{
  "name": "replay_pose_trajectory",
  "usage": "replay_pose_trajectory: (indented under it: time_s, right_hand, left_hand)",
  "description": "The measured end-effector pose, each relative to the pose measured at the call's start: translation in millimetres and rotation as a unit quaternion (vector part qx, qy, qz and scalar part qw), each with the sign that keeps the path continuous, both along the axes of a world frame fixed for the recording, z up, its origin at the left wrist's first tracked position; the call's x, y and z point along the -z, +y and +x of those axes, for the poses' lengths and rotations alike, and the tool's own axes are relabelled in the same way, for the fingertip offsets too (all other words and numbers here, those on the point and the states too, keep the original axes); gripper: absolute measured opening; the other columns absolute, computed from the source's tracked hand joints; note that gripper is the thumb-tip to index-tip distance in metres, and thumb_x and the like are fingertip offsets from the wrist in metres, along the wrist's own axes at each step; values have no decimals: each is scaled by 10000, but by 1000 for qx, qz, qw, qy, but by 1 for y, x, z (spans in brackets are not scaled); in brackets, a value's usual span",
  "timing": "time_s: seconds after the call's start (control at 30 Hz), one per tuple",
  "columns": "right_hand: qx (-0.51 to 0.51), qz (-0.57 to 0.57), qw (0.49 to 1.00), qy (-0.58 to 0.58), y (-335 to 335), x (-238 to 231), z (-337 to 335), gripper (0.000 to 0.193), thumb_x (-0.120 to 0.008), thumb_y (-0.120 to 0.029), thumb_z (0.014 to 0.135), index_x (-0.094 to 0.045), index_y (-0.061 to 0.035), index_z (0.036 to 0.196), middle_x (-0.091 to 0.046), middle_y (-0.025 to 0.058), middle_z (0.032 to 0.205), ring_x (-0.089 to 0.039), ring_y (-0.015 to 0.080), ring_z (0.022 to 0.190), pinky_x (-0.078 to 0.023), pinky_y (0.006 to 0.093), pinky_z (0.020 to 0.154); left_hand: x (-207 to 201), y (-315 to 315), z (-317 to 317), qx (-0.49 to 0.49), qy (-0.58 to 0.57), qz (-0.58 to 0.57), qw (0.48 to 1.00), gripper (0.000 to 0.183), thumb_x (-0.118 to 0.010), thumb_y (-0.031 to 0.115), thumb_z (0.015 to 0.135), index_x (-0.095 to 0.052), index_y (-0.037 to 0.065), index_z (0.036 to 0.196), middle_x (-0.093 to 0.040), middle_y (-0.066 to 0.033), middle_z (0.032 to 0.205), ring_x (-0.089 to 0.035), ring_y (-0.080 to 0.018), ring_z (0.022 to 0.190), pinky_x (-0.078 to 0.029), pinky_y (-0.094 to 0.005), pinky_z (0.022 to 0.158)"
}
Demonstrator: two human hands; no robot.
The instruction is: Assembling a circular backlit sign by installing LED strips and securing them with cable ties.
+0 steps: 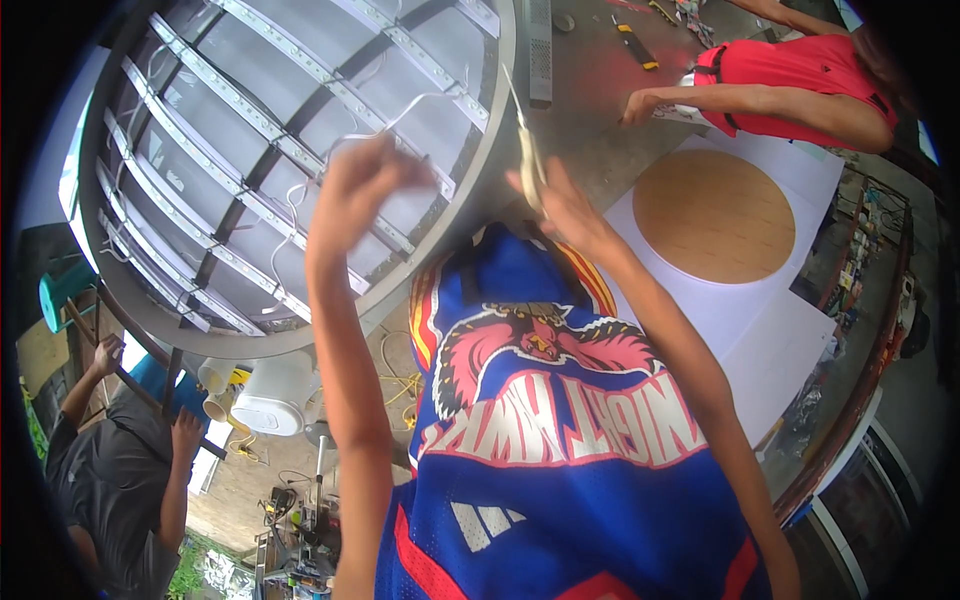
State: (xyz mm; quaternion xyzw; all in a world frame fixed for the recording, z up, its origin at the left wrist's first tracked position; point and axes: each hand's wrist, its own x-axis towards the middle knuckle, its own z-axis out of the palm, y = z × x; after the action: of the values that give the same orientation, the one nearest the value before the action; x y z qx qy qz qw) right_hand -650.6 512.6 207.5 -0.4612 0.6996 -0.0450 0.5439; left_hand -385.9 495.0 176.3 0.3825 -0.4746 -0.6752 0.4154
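A large round grey-rimmed light frame (492,150) fills the upper left, with rows of white LED strips (225,95) across dark bars. My left hand (365,190), somewhat blurred, is curled over the frame's right part. A thin white wire (425,97) runs from a strip into its fingers. Just right of the rim, my right hand (570,210) is closed round a slim pointed tool with cream handles (530,165), which looks like scissors. Its narrow metal tip points up and away from me. More loose white wires (290,225) dangle between the strips.
A person in red (790,85) works at the upper right, near a yellow-and-black utility knife (636,47). A brown disc (715,215) lies on a white sheet (765,375) at right. Another person in dark clothes (120,470) grips a support at lower left, near a white container (275,395).
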Motion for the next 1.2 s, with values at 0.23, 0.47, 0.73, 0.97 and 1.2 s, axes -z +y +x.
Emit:
replay_pose_trajectory:
  time_s: [0.23, 0.47, 0.73, 0.97, 1.2]
  right_hand:
    - [-93, -225, 970, -24, 54, 91, -78, 620, -693, -366, 821, -439, 28, 1226, -506, 206, 1151, -511, 321, 1066, -394, 410, 942]
    - [-229, -246, 940, 59, 63, 174, -197, 534, -706, -260, 796, -443, 44, 1148, -509, 241, 1079, -503, 397, 1035, -383, 455, 908]
    - [-305, -159, 937, 61, 47, 229, -142, 616, -667, -312, 771, -452, 67, 1206, -483, 300, 1193, -475, 453, 1139, -379, 477, 976]
    - [-287, -221, 928, 86, 32, 216, -131, 547, -702, -325, 765, -471, 53, 1087, -495, 256, 1056, -537, 449, 951, -456, 488, 803]
    - [-294, -191, 933, 79, 49, 211, -113, 539, -704, -341, 749, -478, 40, 1056, -477, 238, 1041, -536, 431, 958, -460, 487, 793]
  left_hand:
    - [-18, 224, 32, -102, -120, 438, 885, 192, -578, 245, 932, -541, 66, 872, -517, 5, 677, -507, -81, 587, -386, -213, 474]
    - [134, 312, -11, -232, -535, 353, 732, 282, -576, 178, 808, -601, -41, 983, -647, -285, 913, -627, -448, 892, -489, -529, 803]
    - [40, 294, -14, -456, -567, 287, 623, 162, -619, 127, 859, -686, 2, 937, -678, -158, 891, -657, -304, 800, -509, -363, 736]
    - [21, 94, -70, -361, -485, 45, 795, 134, -689, 63, 803, -692, 2, 922, -674, -86, 795, -644, -166, 740, -486, -288, 680]
    - [98, -8, -83, -277, -561, 23, 780, 222, -695, 232, 776, -735, 52, 899, -705, -125, 833, -674, -280, 735, -512, -362, 696]
